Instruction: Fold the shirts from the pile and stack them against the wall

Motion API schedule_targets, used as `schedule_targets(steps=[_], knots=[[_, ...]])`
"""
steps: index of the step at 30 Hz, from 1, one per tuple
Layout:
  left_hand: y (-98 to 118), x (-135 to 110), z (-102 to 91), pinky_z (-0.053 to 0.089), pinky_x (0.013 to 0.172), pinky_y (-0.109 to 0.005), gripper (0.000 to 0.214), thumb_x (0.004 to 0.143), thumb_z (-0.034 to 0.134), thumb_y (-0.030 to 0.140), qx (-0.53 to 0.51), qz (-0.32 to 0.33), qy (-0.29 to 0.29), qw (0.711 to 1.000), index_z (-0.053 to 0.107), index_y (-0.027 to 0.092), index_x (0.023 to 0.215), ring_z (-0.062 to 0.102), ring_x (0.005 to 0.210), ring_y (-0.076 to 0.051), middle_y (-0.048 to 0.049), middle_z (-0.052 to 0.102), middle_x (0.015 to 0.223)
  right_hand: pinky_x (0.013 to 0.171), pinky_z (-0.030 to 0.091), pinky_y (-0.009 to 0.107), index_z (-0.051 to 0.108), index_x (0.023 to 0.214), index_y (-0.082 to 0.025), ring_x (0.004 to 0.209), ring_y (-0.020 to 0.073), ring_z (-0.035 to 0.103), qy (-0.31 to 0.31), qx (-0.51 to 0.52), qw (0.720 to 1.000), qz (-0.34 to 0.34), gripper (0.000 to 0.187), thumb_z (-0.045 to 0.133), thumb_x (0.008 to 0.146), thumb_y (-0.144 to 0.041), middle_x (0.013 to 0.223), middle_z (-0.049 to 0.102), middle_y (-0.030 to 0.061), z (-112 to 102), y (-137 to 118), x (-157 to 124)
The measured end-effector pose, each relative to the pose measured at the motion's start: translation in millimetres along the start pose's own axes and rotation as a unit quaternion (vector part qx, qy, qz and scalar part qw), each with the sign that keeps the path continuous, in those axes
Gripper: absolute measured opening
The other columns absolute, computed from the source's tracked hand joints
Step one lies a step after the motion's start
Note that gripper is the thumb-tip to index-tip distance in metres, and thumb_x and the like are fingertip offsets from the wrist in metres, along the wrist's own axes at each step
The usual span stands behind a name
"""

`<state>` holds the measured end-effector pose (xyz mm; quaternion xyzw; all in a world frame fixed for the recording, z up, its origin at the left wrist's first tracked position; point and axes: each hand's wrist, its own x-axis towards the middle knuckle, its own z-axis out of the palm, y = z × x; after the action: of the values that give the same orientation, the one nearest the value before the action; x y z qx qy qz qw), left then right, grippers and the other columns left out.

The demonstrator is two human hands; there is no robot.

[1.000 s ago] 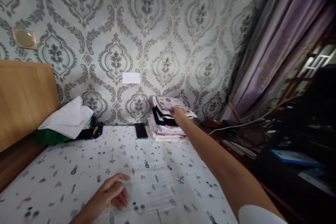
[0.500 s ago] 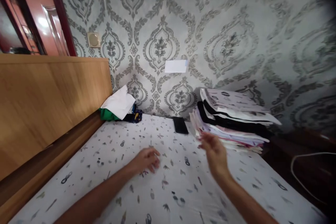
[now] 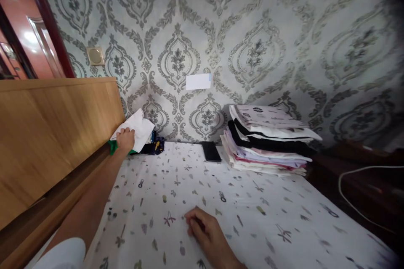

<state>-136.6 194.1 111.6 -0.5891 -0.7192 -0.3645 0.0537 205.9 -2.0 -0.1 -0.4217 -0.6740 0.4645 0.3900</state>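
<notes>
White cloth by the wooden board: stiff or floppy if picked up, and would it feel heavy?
The white cloth would probably be floppy: it drapes in loose, uneven folds. It is likely light, as its edges look thin. The green cloth beneath might shift too, since they appear to touch.

From where I stand, I can read no word, number or brand. On the wall (image 3: 214, 17), at twelve o'clock from the middle of my view, there is a white label (image 3: 197, 82) with a pale blue corner at its right end; I cannot make out any letters on it. At three o'clock, the top folded cloth (image 3: 268, 117) of the pile (image 3: 268, 149) carries dark printed marks, one of them oval, but they are too small for me to tell whether they are letters or only drawings.
</notes>
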Motion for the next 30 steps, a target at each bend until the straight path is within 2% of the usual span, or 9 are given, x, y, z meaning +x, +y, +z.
schedule_targets(steps=[5,9,12,15,17,19,22,27,30], knots=[[10,32,-27.8,0.041,0.087,-0.039,0.010,0.084,0.048,0.019,-0.128,-0.034,0.056,0.990,0.049,0.020,0.074,0.056,0.095,-0.027,-0.0063,0.058,0.077,0.064,0.048,0.028,0.066,0.088,-0.021,0.068,0.0180,0.060,0.011,0.006,1.000,-0.008,0.031,0.052,0.091,-0.048,0.072,0.060,0.0019,0,8,-2],[42,31,-54.8,0.043,0.069,-0.027,0.019,0.087,0.046,0.036,-0.263,-0.020,0.076,0.962,0.045,0.021,0.076,0.053,0.071,-0.017,0.0011,0.050,0.069,0.080,0.054,0.038,0.065,0.117,-0.024,0.090,0.0238,0.065,0.088,-0.045,0.991,-0.085,0.036,0.056,0.090,-0.047,0.107,0.066,0.0102,-9,-8,10],[81,-8,-71.2,0.042,0.063,-0.025,0.033,0.079,0.063,0.049,-0.430,0.038,-0.039,0.901,0.049,0.019,0.077,0.051,0.064,-0.014,0.0025,0.051,0.068,0.103,0.045,0.050,0.051,0.138,-0.027,0.126,0.0321,0.052,0.144,-0.069,0.974,-0.164,0.058,0.064,0.086,-0.048,0.140,0.053,0.0139,-17,-51,31],[124,-66,-83.8,0.038,0.059,-0.022,0.037,0.076,0.072,0.049,-0.538,0.104,-0.210,0.810,0.053,0.017,0.079,0.047,0.062,-0.011,0.0030,0.051,0.070,0.113,0.033,0.054,0.049,0.139,-0.025,0.138,0.0350,0.039,0.203,-0.079,0.949,-0.229,0.071,0.073,0.078,-0.049,0.145,0.048,0.0144,-19,-101,51],[148,-102,-90.3,0.036,0.057,-0.021,0.034,0.082,0.068,0.047,-0.534,0.134,-0.257,0.794,0.054,0.017,0.080,0.045,0.061,-0.010,0.0036,0.049,0.070,0.104,0.042,0.048,0.059,0.124,-0.023,0.123,0.0310,0.052,0.206,-0.067,0.942,-0.258,0.050,0.069,0.081,-0.047,0.125,0.061,0.0123,-20,-122,60],[163,-129,-94.1,0.037,0.060,-0.021,0.031,0.087,0.063,0.046,-0.520,0.158,-0.262,0.798,0.053,0.017,0.079,0.045,0.063,-0.010,0.0039,0.047,0.070,0.081,0.049,0.037,0.065,0.097,-0.021,0.088,0.0217,0.061,0.180,-0.043,0.949,-0.256,0.023,0.059,0.089,-0.042,0.089,0.066,0.0054,-22,-133,62],[165,-154,-91.9,0.041,0.067,-0.022,0.031,0.083,0.067,0.046,-0.488,0.191,-0.249,0.815,0.054,0.017,0.086,0.050,0.072,-0.012,0.0033,0.052,0.077,0.058,0.039,0.026,0.061,0.077,-0.021,0.058,0.0118,0.045,0.180,0.004,0.953,-0.243,0.022,0.056,0.091,-0.037,0.063,0.053,-0.0033,-28,-138,55],[134,-188,-63.6,0.046,0.076,-0.027,0.047,0.073,0.076,0.036,-0.425,0.204,-0.334,0.816,0.059,0.016,0.112,0.060,0.087,-0.020,-0.0029,0.066,0.098,0.054,0.037,0.022,0.061,0.075,-0.020,0.056,0.0090,0.046,0.107,0.148,0.966,-0.182,0.020,0.067,0.085,-0.036,0.065,0.055,-0.0041,-39,-154,25],[108,-206,-36.8,0.045,0.069,-0.029,0.023,0.078,0.066,0.029,-0.336,0.196,-0.370,0.843,0.067,0.016,0.096,0.060,0.076,-0.021,-0.0035,0.067,0.083,0.051,0.040,0.021,0.063,0.077,-0.019,0.054,0.0089,0.049,0.043,0.198,0.971,-0.126,0.021,0.072,0.083,-0.037,0.066,0.056,-0.0036,-46,-176,-2]])
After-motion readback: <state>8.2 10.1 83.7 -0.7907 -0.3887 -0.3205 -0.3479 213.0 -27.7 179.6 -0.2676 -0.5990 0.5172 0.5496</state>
